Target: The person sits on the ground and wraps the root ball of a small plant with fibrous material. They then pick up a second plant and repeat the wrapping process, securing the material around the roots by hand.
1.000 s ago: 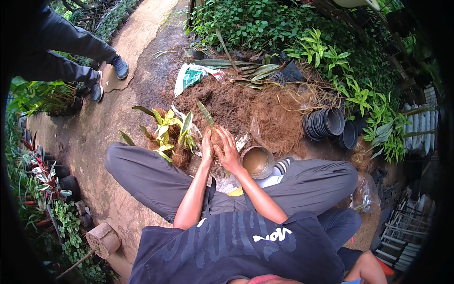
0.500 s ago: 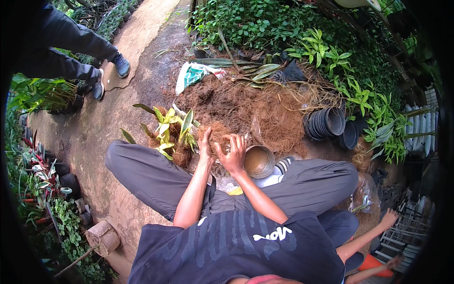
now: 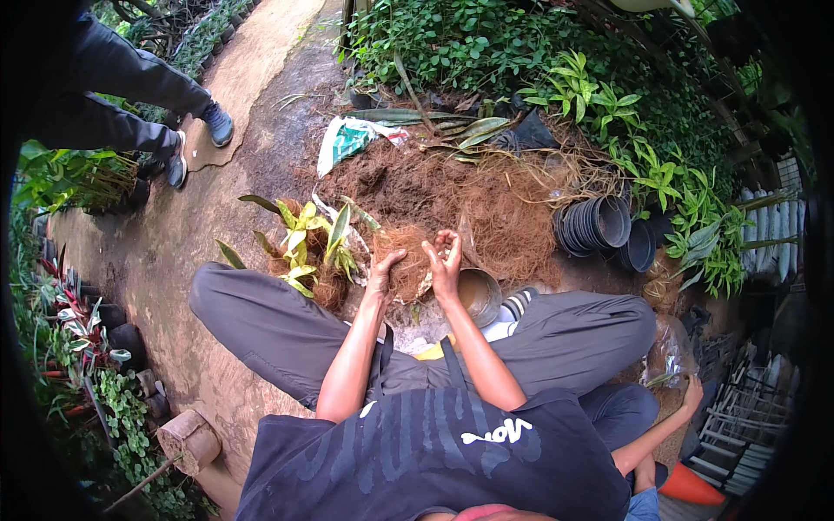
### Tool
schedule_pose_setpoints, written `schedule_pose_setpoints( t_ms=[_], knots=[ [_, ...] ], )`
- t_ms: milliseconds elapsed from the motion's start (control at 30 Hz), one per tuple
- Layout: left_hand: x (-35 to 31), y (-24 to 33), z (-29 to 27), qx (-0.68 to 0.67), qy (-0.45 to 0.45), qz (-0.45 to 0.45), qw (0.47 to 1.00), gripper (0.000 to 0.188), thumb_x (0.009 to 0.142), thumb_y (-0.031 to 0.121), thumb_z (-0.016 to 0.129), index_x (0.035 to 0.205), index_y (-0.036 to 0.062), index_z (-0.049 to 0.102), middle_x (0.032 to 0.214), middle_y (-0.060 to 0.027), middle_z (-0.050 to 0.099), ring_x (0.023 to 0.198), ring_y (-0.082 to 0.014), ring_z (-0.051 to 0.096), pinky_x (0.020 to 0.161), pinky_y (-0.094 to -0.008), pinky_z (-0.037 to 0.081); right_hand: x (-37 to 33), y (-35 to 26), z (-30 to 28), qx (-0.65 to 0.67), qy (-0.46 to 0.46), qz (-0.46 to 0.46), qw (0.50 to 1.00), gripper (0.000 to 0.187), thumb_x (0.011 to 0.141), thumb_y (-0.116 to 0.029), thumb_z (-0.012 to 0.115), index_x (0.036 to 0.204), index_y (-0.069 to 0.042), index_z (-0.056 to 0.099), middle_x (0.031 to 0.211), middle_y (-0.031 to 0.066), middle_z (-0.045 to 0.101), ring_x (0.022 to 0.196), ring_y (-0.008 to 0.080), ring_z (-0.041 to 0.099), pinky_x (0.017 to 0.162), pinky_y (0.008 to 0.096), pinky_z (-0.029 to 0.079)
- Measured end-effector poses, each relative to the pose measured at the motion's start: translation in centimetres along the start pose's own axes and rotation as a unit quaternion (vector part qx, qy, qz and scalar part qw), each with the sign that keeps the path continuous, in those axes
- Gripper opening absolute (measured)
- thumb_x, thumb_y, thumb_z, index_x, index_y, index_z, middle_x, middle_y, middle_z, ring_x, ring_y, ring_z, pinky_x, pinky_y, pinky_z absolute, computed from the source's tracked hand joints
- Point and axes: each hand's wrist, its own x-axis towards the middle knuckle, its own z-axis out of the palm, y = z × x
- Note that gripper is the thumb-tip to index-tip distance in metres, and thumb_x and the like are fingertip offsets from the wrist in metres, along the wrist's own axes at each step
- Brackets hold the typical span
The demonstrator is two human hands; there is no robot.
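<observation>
Brown fibre ball (image 3: 406, 267), left edge clamped by left hand (image 3: 380, 274); right hand (image 3: 445, 267), loosely parted, close beside the tub (image 3: 496, 297).

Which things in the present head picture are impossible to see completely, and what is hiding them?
In the head view:
Left hand: most fingers, behind the brown fibre clump.
Clump's inside: covered by its own fibres.
Round container: left side, behind the right hand and wrist.
Standing person: upper body, cut off by the dark lens rim.
Stacked black pots: inner walls, hidden by nesting.
</observation>
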Motion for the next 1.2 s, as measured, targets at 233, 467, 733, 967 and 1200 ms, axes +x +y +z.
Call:
schedule_pose_setpoints(
  t_ms=[233,467,733,967,1200],
  knots=[
    [-0.6,0.1,1.4,0.078,-0.059,0.081,0.992,0.05,0.076,0.018,0.069,0.121,0.0037,0.053,0.111,-0.0109,0.061,0.099,-0.0225,0.061,0.087,-0.0378,0.053,2.6,2.1,-2.6,-0.119,-0.208,0.095,0.966,0.047,0.082,-0.019,0.076,0.118,0.003,0.055,0.11,0.0095,0.061,0.103,0.0151,0.056,0.094,0.0298,0.042],
    [0.8,-0.4,-1.1,-0.036,-0.026,-0.046,0.998,0.046,0.077,0.021,0.069,0.118,0.0042,0.056,0.108,-0.0108,0.063,0.096,-0.0246,0.062,0.085,-0.0389,0.053,1.9,0.1,-2.1,-0.032,-0.141,0.198,0.969,0.048,0.084,-0.018,0.073,0.121,0.005,0.052,0.111,0.0074,0.059,0.104,0.0129,0.055,0.091,0.0277,0.044],
    [1.0,-0.3,-0.5,-0.1,-0.011,-0.045,0.994,0.048,0.08,0.029,0.068,0.118,0.0021,0.055,0.106,-0.0116,0.064,0.092,-0.0236,0.064,0.082,-0.0383,0.054,1.6,2.7,-2.7,-0.011,-0.13,0.202,0.971,0.06,0.086,-0.03,0.072,0.126,0.008,0.049,0.126,0.0152,0.055,0.114,0.0197,0.052,0.098,0.0309,0.04],
    [-0.1,-0.2,1.1,0.028,-0.015,0.082,0.996,0.046,0.08,0.02,0.073,0.121,0.0067,0.054,0.106,-0.0074,0.064,0.092,-0.0188,0.064,0.08,-0.0349,0.055,0.3,2.6,-1.1,-0.129,-0.054,0.142,0.98,0.06,0.088,-0.029,0.069,0.128,0.009,0.046,0.129,0.0167,0.053,0.12,0.0206,0.047,0.104,0.0317,0.034],
    [0.6,-0.1,0.4,0.11,-0.009,0.133,0.985,0.041,0.08,0.016,0.072,0.117,0.0068,0.057,0.103,-0.0064,0.064,0.086,-0.0176,0.064,0.075,-0.0321,0.054,0.2,1.6,-0.9,-0.136,-0.05,0.144,0.979,0.06,0.087,-0.027,0.07,0.129,0.008,0.046,0.128,0.0166,0.053,0.12,0.0211,0.048,0.104,0.0314,0.034]
  ],
)
